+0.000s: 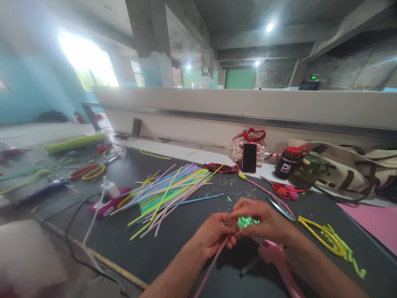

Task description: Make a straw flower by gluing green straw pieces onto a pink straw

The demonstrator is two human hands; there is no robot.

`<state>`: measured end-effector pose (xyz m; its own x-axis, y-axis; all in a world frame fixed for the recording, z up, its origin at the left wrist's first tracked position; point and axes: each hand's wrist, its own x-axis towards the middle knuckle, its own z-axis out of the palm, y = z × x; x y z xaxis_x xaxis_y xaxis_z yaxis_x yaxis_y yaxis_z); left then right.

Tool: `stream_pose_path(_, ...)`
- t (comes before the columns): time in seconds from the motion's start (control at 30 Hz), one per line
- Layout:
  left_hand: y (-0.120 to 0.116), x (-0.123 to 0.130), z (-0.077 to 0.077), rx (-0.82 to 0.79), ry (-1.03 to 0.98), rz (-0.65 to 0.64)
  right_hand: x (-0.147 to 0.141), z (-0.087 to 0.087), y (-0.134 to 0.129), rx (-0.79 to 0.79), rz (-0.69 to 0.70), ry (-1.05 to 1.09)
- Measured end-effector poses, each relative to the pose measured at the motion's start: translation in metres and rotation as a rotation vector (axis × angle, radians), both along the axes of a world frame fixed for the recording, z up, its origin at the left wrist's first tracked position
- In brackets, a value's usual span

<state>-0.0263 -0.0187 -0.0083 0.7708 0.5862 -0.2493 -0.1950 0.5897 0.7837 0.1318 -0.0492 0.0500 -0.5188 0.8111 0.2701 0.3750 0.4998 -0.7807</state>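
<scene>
Near the front middle of the table, my left hand (215, 232) and my right hand (263, 217) meet around a small green bundle (247, 222) of short pieces. The fingers of my left hand are pinched together on a pink strip (214, 265), which runs down toward the lower edge of the view. My right hand curls over the green bundle from above and the right. A pink glue gun (276, 258) lies just under my right forearm. Yellow-handled scissors (322, 236) lie to the right of my right hand, blades toward it.
Many coloured strips (173, 192) are spread left of my hands. Behind stand a phone (249, 158), a dark bottle (288, 162) and a greenish jar (305, 169). Cut green pieces (347, 250) lie at the right, a purple power strip (108, 203) with cables at the left.
</scene>
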Motion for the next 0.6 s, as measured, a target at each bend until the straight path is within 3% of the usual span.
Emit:
stream_pose_path(0.13, -0.0001, 0.0016, 0.0033, 0.027, 0.010, 0.075, -0.0002, 0.0028, -0.0016, -0.003, -0.044, -0.061)
stream_pose_path(0.3, -0.0014, 0.0037, 0.0085, 0.098, 0.020, 0.310, 0.0011, 0.0002, -0.0031, -0.099, -0.181, -0.031)
stream_pose_path(0.6, -0.0059, 0.0040, 0.0085, 0.429, 0.176, 0.527, -0.0044, -0.0010, -0.0012, 0.096, -0.252, -0.041)
